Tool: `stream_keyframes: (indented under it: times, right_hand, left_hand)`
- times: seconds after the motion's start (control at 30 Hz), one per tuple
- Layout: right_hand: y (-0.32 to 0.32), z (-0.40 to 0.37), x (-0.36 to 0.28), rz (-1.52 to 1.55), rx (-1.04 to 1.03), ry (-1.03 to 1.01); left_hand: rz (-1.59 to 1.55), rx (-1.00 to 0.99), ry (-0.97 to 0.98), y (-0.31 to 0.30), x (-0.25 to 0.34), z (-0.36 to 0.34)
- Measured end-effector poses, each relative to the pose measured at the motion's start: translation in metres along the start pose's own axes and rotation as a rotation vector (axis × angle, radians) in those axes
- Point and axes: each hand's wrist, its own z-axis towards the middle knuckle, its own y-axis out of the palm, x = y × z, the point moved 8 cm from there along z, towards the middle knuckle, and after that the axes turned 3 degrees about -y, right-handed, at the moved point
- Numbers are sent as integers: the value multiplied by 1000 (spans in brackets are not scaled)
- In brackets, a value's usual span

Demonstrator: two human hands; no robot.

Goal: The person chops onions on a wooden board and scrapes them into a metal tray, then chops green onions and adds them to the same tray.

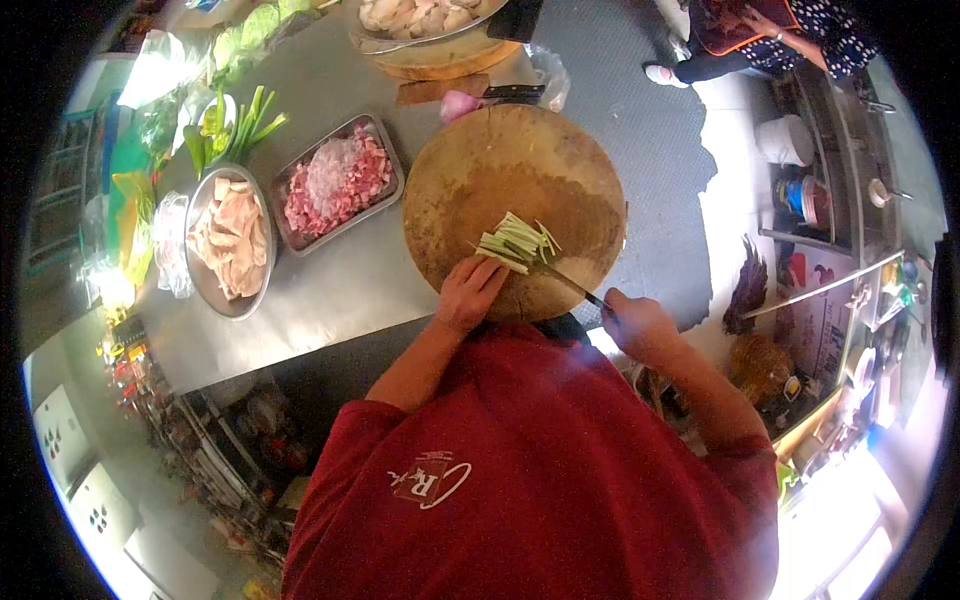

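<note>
Thin pale-green vegetable strips lie in a small pile on a round wooden chopping board. My left hand has its fingers bent together, pressing the near end of the pile against the board. In my right hand is the handle of a kitchen knife, with the fingers closed around it. The blade points up and left, its tip reaching the strips near my left fingertips. Part of the blade's edge is hard to make out against the board.
Left of the board stand a tray of diced meat and a bowl of pale meat pieces. Green onions lie behind the bowl. Beyond the board are an onion and a second knife. Another person stands at far right.
</note>
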Motion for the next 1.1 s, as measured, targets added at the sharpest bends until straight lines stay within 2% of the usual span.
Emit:
stream_keyframes:
  times: [0.23,0.33,0.4,0.5,0.73,0.8,0.9,1.03,1.1]
  right_hand:
    - [10,21,-11,-45,-41,-76]
    - [4,27,-17,-41,2,-149]
    - [0,35,-18,-50,-75,-131]
    - [0,43,-21,-52,-62,-183]
    - [2,45,-24,-33,-104,-158]
    - [4,27,-6,-78,-183,-76]
    - [5,6,18,-119,-187,-45]
    - [-1,-6,23,-112,-176,-3]
    - [-5,-7,11,33,-41,-57]
  left_hand:
    - [31,12,-6,-1,1,1]
    - [19,20,0,-2,0,0]
    - [10,24,3,-3,1,1]
    - [15,46,12,-5,2,2]
    - [32,46,-25,3,-2,-4]
    - [26,51,-19,1,-3,-1]
    - [-3,81,-15,-1,0,2]
    - [-7,57,-25,-1,-4,0]
    - [-3,42,-21,-6,-1,1]
